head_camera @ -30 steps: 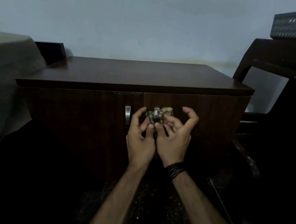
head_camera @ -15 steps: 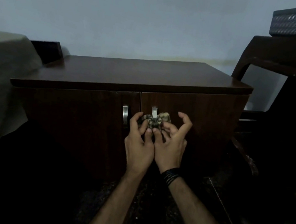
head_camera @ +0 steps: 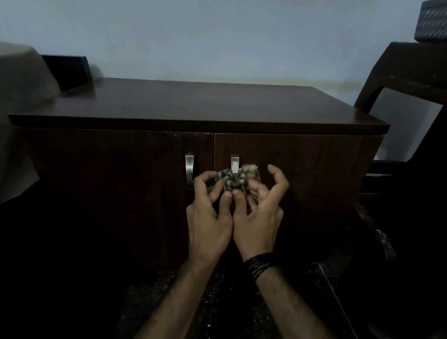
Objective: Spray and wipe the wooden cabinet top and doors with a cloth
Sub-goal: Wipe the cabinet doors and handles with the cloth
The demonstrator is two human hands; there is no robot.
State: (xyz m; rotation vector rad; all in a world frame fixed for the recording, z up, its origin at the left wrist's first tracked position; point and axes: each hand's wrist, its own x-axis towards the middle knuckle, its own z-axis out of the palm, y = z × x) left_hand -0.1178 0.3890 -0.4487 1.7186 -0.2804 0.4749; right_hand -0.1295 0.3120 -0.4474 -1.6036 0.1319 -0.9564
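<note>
A small patterned cloth [head_camera: 236,178] is bunched up in front of the right door [head_camera: 300,185] of the wooden cabinet [head_camera: 166,122]. It sits right at the right handle [head_camera: 233,164], and part of it looks wrapped round the metal there.

The left hand [head_camera: 209,213] pinches the left side of the cloth with its thumb and bent fingers [head_camera: 225,198]. The right hand [head_camera: 260,217] pinches the right side with its lower fingers. Its top fingers curl in the air and hold nothing. Both hands are close together, touching at the thumbs.

I think the hands hold the cloth small and tight so it can rub round the thin handle, where a flat cloth cannot reach well. It could also be that they are just folding it to get a fresh side. I cannot tell which.

The cabinet is the only thing here that can hold stuff. Both doors are closed, so what is inside is hidden. The left door [head_camera: 108,171] and the left handle [head_camera: 189,166] are not being touched. The cabinet top [head_camera: 211,105] shines a little. No spray bottle shows.

A dark chair [head_camera: 432,83] stands to the right, and something draped in pale fabric [head_camera: 1,100] sits to the left.
</note>
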